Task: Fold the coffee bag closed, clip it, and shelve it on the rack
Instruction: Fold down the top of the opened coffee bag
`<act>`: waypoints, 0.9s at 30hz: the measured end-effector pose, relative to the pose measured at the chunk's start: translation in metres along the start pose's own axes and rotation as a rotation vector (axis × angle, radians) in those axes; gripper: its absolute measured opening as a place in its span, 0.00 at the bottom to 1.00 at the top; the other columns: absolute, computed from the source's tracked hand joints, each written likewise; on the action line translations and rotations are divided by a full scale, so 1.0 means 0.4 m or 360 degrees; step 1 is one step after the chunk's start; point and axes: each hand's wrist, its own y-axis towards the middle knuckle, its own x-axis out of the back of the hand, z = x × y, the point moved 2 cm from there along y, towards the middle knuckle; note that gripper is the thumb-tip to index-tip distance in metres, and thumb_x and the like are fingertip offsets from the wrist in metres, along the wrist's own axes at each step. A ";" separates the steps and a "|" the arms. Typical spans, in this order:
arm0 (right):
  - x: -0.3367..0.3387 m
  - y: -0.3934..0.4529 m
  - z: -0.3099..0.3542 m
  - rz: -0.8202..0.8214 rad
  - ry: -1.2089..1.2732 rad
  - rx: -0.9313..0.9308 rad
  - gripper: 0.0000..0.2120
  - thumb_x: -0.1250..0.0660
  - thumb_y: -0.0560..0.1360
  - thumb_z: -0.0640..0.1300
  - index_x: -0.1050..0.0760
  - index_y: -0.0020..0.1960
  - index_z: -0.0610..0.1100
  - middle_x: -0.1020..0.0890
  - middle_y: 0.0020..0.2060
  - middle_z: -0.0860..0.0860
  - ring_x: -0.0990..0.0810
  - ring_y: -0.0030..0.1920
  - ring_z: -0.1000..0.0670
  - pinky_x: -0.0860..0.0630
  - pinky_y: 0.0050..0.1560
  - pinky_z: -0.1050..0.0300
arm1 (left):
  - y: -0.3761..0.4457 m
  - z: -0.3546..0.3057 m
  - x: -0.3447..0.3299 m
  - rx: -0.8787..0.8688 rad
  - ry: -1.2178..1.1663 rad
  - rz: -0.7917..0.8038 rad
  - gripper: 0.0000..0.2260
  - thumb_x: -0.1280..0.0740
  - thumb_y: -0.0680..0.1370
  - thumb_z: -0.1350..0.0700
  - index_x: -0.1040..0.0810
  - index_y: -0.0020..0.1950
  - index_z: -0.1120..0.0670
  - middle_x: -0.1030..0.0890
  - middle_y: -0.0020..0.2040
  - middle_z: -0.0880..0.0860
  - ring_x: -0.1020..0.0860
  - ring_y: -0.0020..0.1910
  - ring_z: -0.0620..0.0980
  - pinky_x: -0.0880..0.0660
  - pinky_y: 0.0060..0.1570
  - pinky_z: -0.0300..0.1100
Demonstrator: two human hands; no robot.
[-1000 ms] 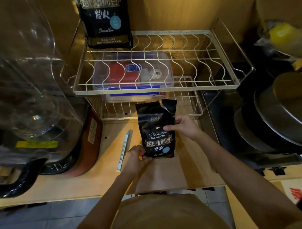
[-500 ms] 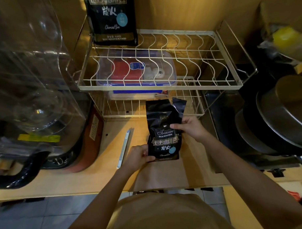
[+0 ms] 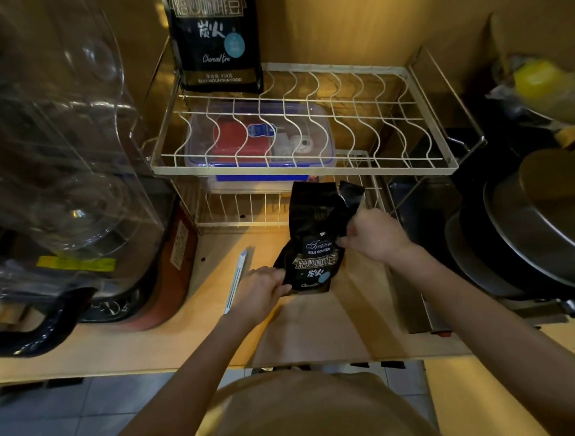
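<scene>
A black coffee bag (image 3: 316, 243) with white lettering stands on the wooden counter in front of the wire rack (image 3: 307, 166). Its open top is crumpled and leans right. My left hand (image 3: 261, 290) grips the bag's lower left corner. My right hand (image 3: 373, 236) pinches the bag's right side at mid height. A long white sealing clip (image 3: 236, 280) lies flat on the counter just left of my left hand. A second, larger black coffee bag (image 3: 216, 41) stands on the back left of the rack's top shelf.
A clear lidded box (image 3: 260, 139) with red contents sits under the rack's top shelf. A clear plastic appliance (image 3: 56, 160) fills the left. Stacked pans and lids (image 3: 534, 228) crowd the right. Bare counter (image 3: 316, 331) lies between the bag and me.
The bag has tilted, its bottom swinging left while the top bends right. My right hand squeezed in on the bag's side. The view has shifted slightly downward.
</scene>
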 end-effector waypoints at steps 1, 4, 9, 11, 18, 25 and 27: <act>0.008 -0.011 0.025 -0.0020 -0.0089 0.0182 0.07 0.34 0.73 0.47 0.23 0.44 0.44 0.18 0.42 0.46 0.20 0.44 0.47 0.24 0.44 0.53 | 0.002 -0.002 0.000 -0.0007 0.0012 -0.0008 0.09 0.35 0.74 0.57 0.29 0.37 0.60 0.22 0.36 0.60 0.25 0.39 0.57 0.36 0.37 0.43; 0.015 -0.034 0.101 -0.0061 -0.0127 0.0809 0.11 0.38 0.75 0.41 0.25 0.56 0.47 0.20 0.54 0.50 0.21 0.53 0.50 0.22 0.50 0.51 | 0.005 -0.017 0.005 -0.0055 0.0071 -0.0013 0.09 0.36 0.75 0.57 0.29 0.37 0.59 0.22 0.38 0.60 0.25 0.40 0.57 0.35 0.39 0.45; -0.021 0.015 0.134 -0.0025 -0.0785 0.1126 0.13 0.37 0.72 0.34 0.24 0.55 0.44 0.22 0.55 0.48 0.20 0.49 0.45 0.21 0.43 0.46 | 0.007 -0.038 0.007 -0.0132 0.0169 0.0023 0.09 0.37 0.75 0.56 0.31 0.37 0.55 0.21 0.39 0.59 0.25 0.42 0.57 0.36 0.41 0.44; -0.013 0.024 0.134 -0.0013 -0.0924 0.1122 0.06 0.36 0.72 0.35 0.22 0.46 0.42 0.21 0.47 0.48 0.19 0.43 0.45 0.21 0.38 0.47 | 0.005 -0.042 0.008 -0.0136 0.0172 0.0022 0.08 0.37 0.75 0.57 0.32 0.37 0.55 0.21 0.39 0.59 0.25 0.42 0.57 0.36 0.41 0.44; 0.003 0.009 0.133 -0.0044 -0.0901 0.1124 0.08 0.40 0.75 0.40 0.22 0.48 0.42 0.21 0.48 0.48 0.20 0.42 0.47 0.25 0.37 0.53 | 0.018 -0.025 0.014 -0.0140 0.0450 0.0087 0.10 0.42 0.78 0.53 0.27 0.44 0.58 0.20 0.44 0.58 0.23 0.46 0.57 0.29 0.45 0.47; 0.033 0.001 0.108 0.0020 -0.0930 0.0997 0.07 0.37 0.74 0.42 0.24 0.50 0.43 0.20 0.49 0.48 0.20 0.48 0.46 0.22 0.45 0.49 | 0.008 -0.010 -0.006 -0.0284 0.0783 0.0017 0.11 0.43 0.72 0.48 0.28 0.31 0.49 0.21 0.26 0.48 0.22 0.29 0.44 0.29 0.28 0.33; 0.042 -0.007 0.120 0.0072 -0.0924 0.0980 0.08 0.37 0.74 0.43 0.23 0.50 0.42 0.20 0.49 0.47 0.21 0.50 0.45 0.23 0.47 0.48 | 0.009 -0.009 -0.008 -0.0327 0.0802 0.0029 0.09 0.36 0.71 0.49 0.27 0.32 0.49 0.20 0.27 0.48 0.21 0.30 0.45 0.27 0.29 0.35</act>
